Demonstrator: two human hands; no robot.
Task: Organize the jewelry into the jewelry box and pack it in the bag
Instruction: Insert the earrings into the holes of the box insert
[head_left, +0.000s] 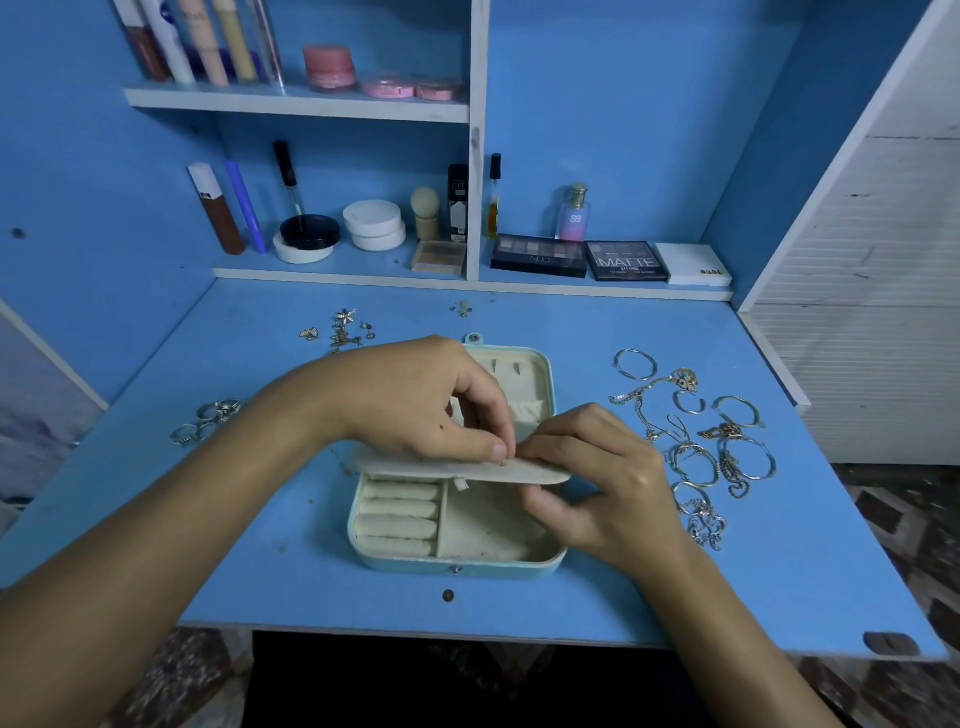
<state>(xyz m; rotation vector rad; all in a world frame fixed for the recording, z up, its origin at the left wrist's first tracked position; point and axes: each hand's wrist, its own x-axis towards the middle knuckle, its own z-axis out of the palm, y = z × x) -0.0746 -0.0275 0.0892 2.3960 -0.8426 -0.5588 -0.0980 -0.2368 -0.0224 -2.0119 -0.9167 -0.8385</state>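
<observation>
The left hand (431, 405) and the right hand (597, 473) meet over the middle of the open jewelry box (457, 561). Both pinch the cream inner flap (415, 466) of the box at its upper edge, the left thumb and forefinger closed on it from above, the right fingers closed on it just beside them. If a small piece of jewelry is between the fingertips, I cannot tell; it is too small to see. The flap lies almost flat across the box, between the lid and the base. Under it, the base shows the ring rolls (400, 512) at the left and one bare compartment at the right. The lid lies open behind the hands, with its snap tab at the far edge.

The box sits on the blue desk (260, 545). Rings (208, 421) lie well apart at the left, small earrings (343, 327) behind the left hand, and bracelets and chains (696, 441) near the right hand. Cosmetics stand on the shelves (296, 104) behind.
</observation>
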